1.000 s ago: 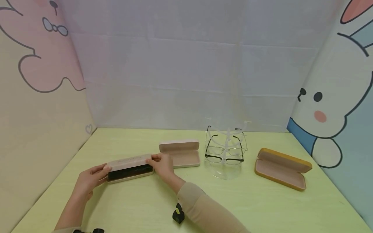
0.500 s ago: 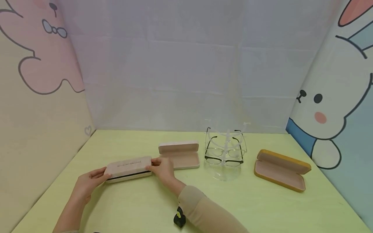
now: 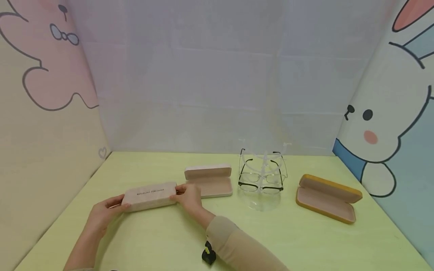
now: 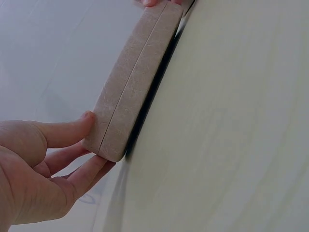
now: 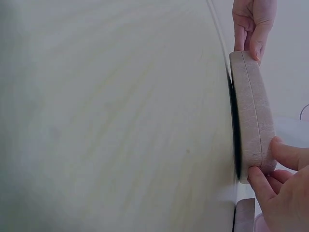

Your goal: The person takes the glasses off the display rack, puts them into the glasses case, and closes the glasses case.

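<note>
A pale pinkish glasses case (image 3: 149, 199) with printed lettering on its lid lies at the left of the table, its lid down. In the left wrist view the seam of the case (image 4: 123, 94) shows as a thin line, with a dark shadow along its underside. My left hand (image 3: 103, 214) holds the left end, thumb on the near side and fingers at the end. At the right end my right hand (image 3: 190, 197) grips the case between thumb and fingers. Whatever is inside the case is hidden.
Behind my right hand stands a second pale glasses case (image 3: 217, 186), lid up. A clear stand (image 3: 264, 163) bears glasses (image 3: 249, 187) right of it. Farther right lies a yellow glasses case (image 3: 327, 197), lid up. Printed walls enclose the table (image 3: 271, 241).
The lid of the held case has come down, covering the dark inside that showed one second ago. Both hands stay at its ends.
</note>
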Available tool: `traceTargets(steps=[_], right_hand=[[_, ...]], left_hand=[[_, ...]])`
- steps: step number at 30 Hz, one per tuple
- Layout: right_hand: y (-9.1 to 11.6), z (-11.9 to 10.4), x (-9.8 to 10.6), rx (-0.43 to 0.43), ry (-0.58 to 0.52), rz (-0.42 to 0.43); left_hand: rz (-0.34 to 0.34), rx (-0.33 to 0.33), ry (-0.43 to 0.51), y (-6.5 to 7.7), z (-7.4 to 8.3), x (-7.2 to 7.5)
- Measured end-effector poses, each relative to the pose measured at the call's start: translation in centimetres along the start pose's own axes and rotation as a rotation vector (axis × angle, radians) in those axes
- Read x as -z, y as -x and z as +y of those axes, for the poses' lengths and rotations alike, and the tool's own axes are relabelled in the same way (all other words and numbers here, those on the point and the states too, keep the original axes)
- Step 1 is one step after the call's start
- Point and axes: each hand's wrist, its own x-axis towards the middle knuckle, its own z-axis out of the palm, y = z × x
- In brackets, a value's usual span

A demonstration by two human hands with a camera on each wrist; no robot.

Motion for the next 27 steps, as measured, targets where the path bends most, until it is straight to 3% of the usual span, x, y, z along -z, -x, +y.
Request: traceTargets(steps=[7, 12, 17, 21, 27], right_hand=[[-0.2, -0.3, -0.4, 0.005, 0.101, 0.014], [-0.3, -0.5, -0.5, 0.003, 0.154, 0.005], [-0.2, -0.3, 0.1, 0.040, 0.093, -0.062], [-0.1, 0.0, 0.7, 0.062, 0.032, -0.146], [0.1, 0.1, 2.0, 0.084, 0.053, -0.242]], left_hand=[[-0.003, -0.070, -0.055, 0.0, -0.1, -0.3], [-0.034, -0.026, -0.031, -0.1, -0.1, -0.1], [-0.065, 0.021, -0.035, -0.1, 0.3, 0.0], [-0.048, -0.005, -0.062, 0.3, 1.1, -0.2], [-0.017, -0.059, -0.090, 0.8, 3.2, -0.7]])
